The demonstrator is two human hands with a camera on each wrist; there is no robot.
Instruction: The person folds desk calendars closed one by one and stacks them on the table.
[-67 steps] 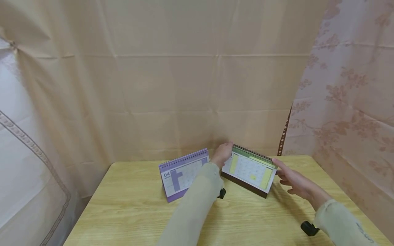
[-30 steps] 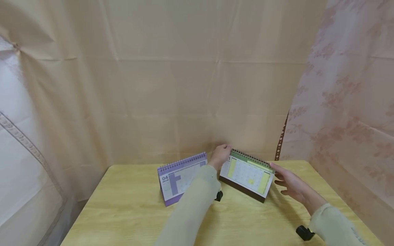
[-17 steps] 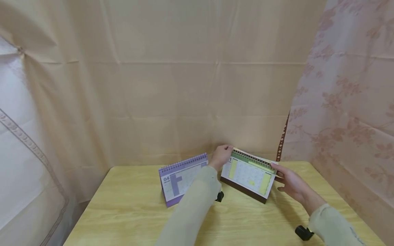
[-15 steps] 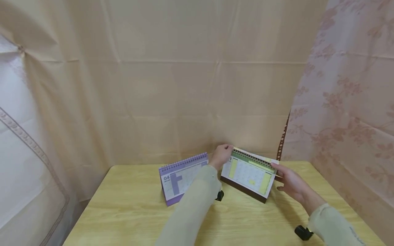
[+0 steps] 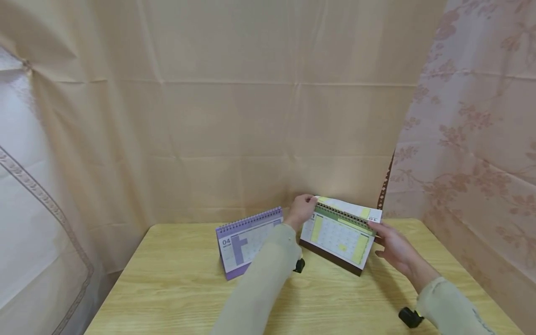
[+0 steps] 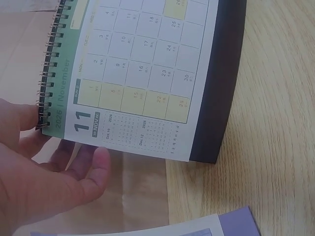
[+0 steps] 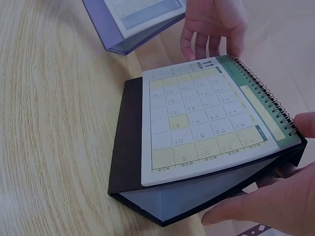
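A green-and-white November desk calendar (image 5: 335, 232) with a dark base stands tilted on the table. My left hand (image 5: 300, 211) pinches its upper left corner, thumb at the spiral binding and other fingers behind, as the left wrist view shows. At the opposite top corner, my right hand (image 5: 397, 249) holds the calendar with the thumb on the binding; its fingers reach behind the stand (image 7: 142, 206). Above the binding, an upside-down page (image 5: 349, 205) marked 10 shows at the back. Left of it stands a purple desk calendar (image 5: 251, 239) showing 04, partly hidden by my left sleeve.
Both calendars stand near the back of the wood-grain table (image 5: 176, 279). A beige curtain (image 5: 226, 116) hangs just behind, and a pink floral curtain (image 5: 473, 139) closes the right side. Small black devices (image 5: 410, 318) sit at the wrists.
The upside-down page has risen into view behind the green calendar's binding and stands higher than half a second ago. Both hands stay at its top corners; the purple calendar has not moved.
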